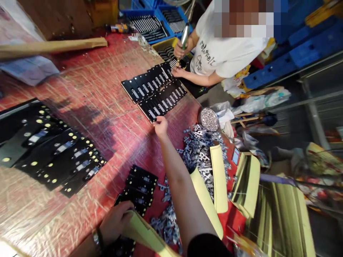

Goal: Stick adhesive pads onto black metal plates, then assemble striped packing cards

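My left hand (pixel 116 221), at the bottom left with a wristwatch on its wrist, grips the edge of a pale yellow paper sheet (pixel 146 232) beside a stack of black plates (pixel 139 187). My right hand (pixel 160 126) reaches across the table and holds the near corner of a long black panel (pixel 155 94) fitted with rows of silver strips. At the panel's far end, a co-worker's hand (pixel 179 72) rests on it. Their other hand (pixel 180 50) holds a silver power tool (pixel 184 43) pointed down at the panel.
A loose heap of silver metal pieces (pixel 198 150) and a round tin of small parts (pixel 209 119) lie right of my arm. Larger black panels (pixel 50 153) cover the table's left side. Yellow paper folders (pixel 245 185) stand at right, with blue crates (pixel 150 25) beyond.
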Available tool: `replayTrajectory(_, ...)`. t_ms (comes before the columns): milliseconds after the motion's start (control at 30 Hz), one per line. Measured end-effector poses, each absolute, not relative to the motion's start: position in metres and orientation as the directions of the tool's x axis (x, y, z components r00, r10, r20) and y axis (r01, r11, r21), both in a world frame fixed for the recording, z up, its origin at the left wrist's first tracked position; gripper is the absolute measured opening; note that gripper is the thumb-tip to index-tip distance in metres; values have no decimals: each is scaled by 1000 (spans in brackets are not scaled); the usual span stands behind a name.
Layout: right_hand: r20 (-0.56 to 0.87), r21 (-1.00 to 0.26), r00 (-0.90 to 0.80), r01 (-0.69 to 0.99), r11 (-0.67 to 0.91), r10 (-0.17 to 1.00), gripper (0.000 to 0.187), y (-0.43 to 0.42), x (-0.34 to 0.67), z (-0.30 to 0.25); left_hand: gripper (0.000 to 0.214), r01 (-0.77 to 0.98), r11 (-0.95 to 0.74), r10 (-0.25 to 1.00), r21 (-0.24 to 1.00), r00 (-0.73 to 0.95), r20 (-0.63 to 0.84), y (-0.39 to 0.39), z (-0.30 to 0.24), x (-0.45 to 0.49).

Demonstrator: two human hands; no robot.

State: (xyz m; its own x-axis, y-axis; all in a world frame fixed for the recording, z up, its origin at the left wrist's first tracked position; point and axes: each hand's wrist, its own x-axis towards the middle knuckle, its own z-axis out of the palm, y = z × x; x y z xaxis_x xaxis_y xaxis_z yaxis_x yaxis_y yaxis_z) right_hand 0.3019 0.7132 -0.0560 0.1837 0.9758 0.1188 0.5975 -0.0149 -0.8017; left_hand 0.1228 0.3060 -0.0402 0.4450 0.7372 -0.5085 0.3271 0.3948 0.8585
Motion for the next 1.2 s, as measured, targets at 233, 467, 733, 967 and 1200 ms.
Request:
replayTrajectory(233,96,-544,74,839,-10,993,28,752,318,-65,18,342,423,669,839,506,-544,321,-55,126)
replayTrajectory(467,0,-460,32,887,-29,999,24,782,331,-46,17,362,441,626,822,532,-570,338,-56,125)
replayTrajectory(733,-51,-340,56,938,-70,997,21,777,316,-41,17,358,468,638,808,496,-589,342,-55,119)
replayTrajectory(967,-7,-588,193,793,-161,981,21,744,317,-21,19,348,428,683,834,480,-551,334,-55,116)
replayTrajectory(1200,-538,-829,-487,454,-326,689,56,513,365,1,23,270,352,772,896,457,-441,352,-50,103)
